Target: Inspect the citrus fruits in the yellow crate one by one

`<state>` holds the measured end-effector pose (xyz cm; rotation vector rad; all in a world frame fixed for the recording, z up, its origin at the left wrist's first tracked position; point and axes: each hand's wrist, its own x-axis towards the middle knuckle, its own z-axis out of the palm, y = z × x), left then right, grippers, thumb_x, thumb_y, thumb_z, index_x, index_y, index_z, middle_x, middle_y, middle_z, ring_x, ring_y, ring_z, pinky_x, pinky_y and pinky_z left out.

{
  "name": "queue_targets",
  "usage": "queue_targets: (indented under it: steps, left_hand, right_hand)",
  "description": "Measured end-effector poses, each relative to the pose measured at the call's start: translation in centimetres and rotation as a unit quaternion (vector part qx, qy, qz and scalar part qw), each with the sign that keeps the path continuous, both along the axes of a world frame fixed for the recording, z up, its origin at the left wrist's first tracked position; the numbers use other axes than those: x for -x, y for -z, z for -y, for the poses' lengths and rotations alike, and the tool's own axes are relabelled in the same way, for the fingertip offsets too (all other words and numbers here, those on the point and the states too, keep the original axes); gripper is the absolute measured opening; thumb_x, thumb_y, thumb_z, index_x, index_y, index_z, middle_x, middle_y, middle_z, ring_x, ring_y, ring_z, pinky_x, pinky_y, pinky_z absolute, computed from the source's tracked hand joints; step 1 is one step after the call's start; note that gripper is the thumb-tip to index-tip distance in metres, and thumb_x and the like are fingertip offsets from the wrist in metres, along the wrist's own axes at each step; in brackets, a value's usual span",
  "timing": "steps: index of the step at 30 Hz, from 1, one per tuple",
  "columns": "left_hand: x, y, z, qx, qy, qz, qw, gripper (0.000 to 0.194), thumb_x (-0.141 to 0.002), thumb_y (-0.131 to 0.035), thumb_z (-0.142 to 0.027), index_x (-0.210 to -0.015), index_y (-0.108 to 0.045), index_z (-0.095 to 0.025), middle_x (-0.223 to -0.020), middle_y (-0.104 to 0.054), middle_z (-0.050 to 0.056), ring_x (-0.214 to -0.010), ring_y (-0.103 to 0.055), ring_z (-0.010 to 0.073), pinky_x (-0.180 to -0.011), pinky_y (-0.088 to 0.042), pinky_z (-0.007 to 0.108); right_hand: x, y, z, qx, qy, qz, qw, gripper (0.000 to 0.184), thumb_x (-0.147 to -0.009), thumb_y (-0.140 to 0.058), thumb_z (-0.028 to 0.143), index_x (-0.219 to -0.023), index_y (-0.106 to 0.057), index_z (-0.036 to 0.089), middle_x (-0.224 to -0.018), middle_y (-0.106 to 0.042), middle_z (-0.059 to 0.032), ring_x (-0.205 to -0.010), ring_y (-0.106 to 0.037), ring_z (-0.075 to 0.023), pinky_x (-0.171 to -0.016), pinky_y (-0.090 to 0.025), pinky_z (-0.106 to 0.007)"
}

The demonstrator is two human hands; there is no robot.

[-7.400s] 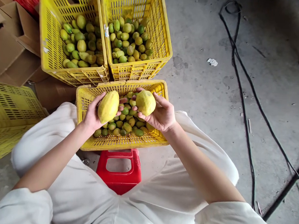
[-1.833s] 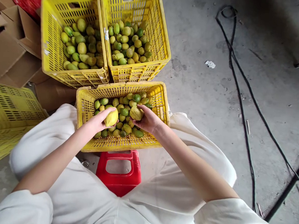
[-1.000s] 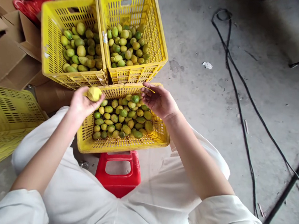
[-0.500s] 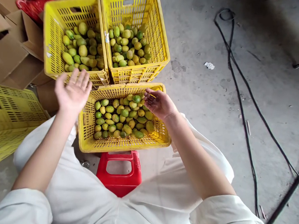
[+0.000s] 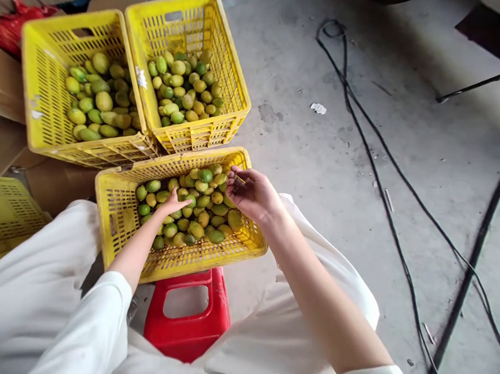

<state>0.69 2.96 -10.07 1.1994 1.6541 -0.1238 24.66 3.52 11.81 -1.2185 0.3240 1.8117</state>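
Observation:
Right in front of me is the near yellow crate [image 5: 177, 267], holding a layer of green and yellow lemons [image 5: 196, 229]. My left hand [image 5: 175, 204] is over the lemons, thumb and fingers spread, with no fruit seen in its grasp. It reaches down among them, but whether it touches one I cannot tell. At the crate's right side, above the fruit, my right hand [image 5: 253, 197] has curled fingers around a thin yellow stick-like thing [image 5: 239, 178]. What kind of thing it is does not show clearly.
Behind stand the back left crate [image 5: 38, 84] and the back right crate [image 5: 234, 67], both with lemons. A red plastic stool [image 5: 182, 332] is under the near crate's front edge. Cardboard [image 5: 6, 90] and another yellow crate [image 5: 7, 211] lie left. Black cables [image 5: 385, 184] cross the floor.
My left hand has come down from above the back left crate's edge to the lemons in the near crate. My right hand stays by the crate's right side. The view has shifted.

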Motion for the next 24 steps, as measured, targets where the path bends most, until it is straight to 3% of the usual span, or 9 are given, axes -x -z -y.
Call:
queue_targets:
  steps: [4, 9, 14, 18, 24]
  left_hand:
    - [-2.5, 2.9, 0.4, -0.015, -0.015, -0.046, 0.999, 0.114, -0.063, -0.084, -0.046, -0.152, -0.019, -0.013, -0.163, -0.006, 0.028, -0.155, -0.01, 0.0381, -0.122, -0.023, 0.043]
    - [-3.0, 4.1, 0.5, -0.01, -0.035, -0.085, 0.996, 0.109, -0.059, -0.085, -0.048, -0.147, -0.027, -0.022, -0.158, -0.01, 0.024, -0.148, -0.024, 0.0419, -0.116, -0.03, 0.046]
    - [-3.1, 4.4, -0.1, 0.022, -0.058, -0.11, 0.992, 0.11, -0.056, -0.085, -0.053, -0.145, -0.027, -0.024, -0.153, -0.026, 0.025, -0.143, -0.026, 0.0483, -0.109, -0.033, 0.056]
    - [-3.3, 4.1, 0.0, 0.027, -0.062, -0.098, 0.993, 0.108, -0.056, -0.084, -0.056, -0.143, -0.027, -0.023, -0.147, -0.036, 0.026, -0.139, -0.033, 0.0456, -0.106, -0.035, 0.055]
    - [-3.1, 2.4, 1.5, 0.01, -0.064, -0.03, 0.997, 0.107, -0.053, -0.088, -0.04, -0.14, -0.027, -0.027, -0.148, -0.034, 0.019, -0.136, -0.04, 0.0387, -0.109, -0.036, 0.048]
  right_hand:
    - [-0.2, -1.0, 0.2, 0.001, 0.021, -0.017, 1.0, 0.016, -0.086, -0.048, 0.009, -0.083, -0.06, 0.018, -0.063, -0.059, -0.0006, -0.055, -0.053, -0.0101, -0.048, -0.049, -0.016]
    - [-0.5, -1.1, 0.5, -0.026, 0.017, -0.037, 0.999, 0.015, -0.085, -0.051, 0.009, -0.081, -0.06, 0.019, -0.067, -0.058, 0.0004, -0.054, -0.052, -0.0106, -0.048, -0.049, -0.017]
    - [-0.6, -1.3, 0.4, -0.042, 0.019, -0.031, 0.998, 0.013, -0.084, -0.051, 0.01, -0.082, -0.06, 0.019, -0.064, -0.058, 0.0009, -0.055, -0.051, -0.011, -0.05, -0.048, -0.019]
    - [-0.5, -1.8, 0.3, -0.023, 0.035, -0.034, 0.999, 0.015, -0.084, -0.049, 0.01, -0.083, -0.061, 0.018, -0.063, -0.059, -0.0002, -0.055, -0.051, -0.0115, -0.05, -0.046, -0.019]
    - [-0.2, -2.1, -0.1, -0.012, 0.031, -0.028, 0.999, 0.018, -0.086, -0.046, 0.009, -0.08, -0.06, 0.018, -0.061, -0.058, 0.0004, -0.053, -0.049, -0.0101, -0.046, -0.044, -0.017]
